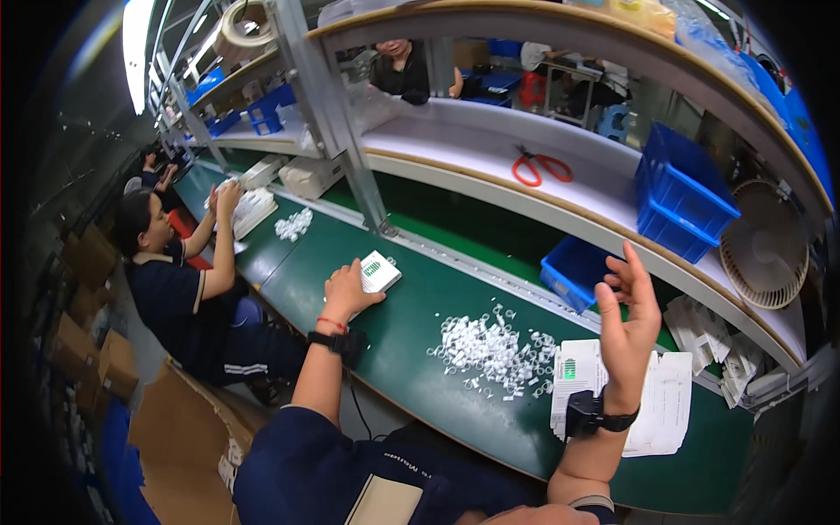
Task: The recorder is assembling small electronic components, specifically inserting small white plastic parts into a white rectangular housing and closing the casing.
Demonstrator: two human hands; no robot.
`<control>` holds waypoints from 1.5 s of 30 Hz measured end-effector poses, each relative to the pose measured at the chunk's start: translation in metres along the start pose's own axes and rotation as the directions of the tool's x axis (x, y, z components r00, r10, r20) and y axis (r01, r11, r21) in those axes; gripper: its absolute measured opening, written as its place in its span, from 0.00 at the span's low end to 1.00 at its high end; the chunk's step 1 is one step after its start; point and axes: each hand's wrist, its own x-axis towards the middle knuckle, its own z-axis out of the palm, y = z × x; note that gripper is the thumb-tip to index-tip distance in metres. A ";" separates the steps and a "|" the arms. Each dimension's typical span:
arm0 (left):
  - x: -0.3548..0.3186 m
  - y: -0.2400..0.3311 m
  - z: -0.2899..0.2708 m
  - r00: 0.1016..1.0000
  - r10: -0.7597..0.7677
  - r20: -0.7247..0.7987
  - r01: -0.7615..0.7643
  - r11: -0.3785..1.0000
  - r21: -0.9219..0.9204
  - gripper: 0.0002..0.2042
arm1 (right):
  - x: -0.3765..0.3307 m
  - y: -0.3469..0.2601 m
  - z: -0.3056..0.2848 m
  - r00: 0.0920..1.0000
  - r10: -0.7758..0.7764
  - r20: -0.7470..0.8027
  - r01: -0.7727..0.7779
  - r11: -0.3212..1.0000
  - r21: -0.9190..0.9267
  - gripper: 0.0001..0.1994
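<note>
My left hand [348, 291] is at the middle of the green table, its fingers curled against the near left side of a small white box with green print [380, 273]; part of the box is hidden behind them. Raised above the table's right side, my right hand [628, 328] has its fingers apart and nothing in it. Beneath that wrist lie white flattened cartons [667, 407], some with a green printed patch. Between my hands spreads a loose pile of small white plastic pieces [490, 350], several of them ring-shaped.
A shelf [490, 131] runs along the table's far side, holding red-handled scissors [542, 166], blue bins [682, 192] and a fan [764, 245]. Another blue bin [573, 271] sits below it. At left a co-worker [175, 262] sits near a smaller white pile [294, 225].
</note>
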 end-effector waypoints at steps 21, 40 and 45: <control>0.022 0.108 0.000 0.726 0.688 -0.017 -0.636 0.661 -0.398 0.19 | -0.107 0.070 -0.016 0.907 0.414 0.074 -0.167 0.517 -0.839 0.26; 0.020 0.157 0.050 0.559 0.828 -0.051 -0.682 0.423 -0.597 0.04 | -0.102 0.064 -0.004 0.898 0.410 -0.162 -0.299 0.299 -0.906 0.40; 0.010 0.179 -0.016 0.732 0.680 -0.024 -0.391 0.392 -0.833 0.05 | -0.091 0.081 -0.043 0.976 0.209 0.055 -0.097 0.651 -0.753 0.29</control>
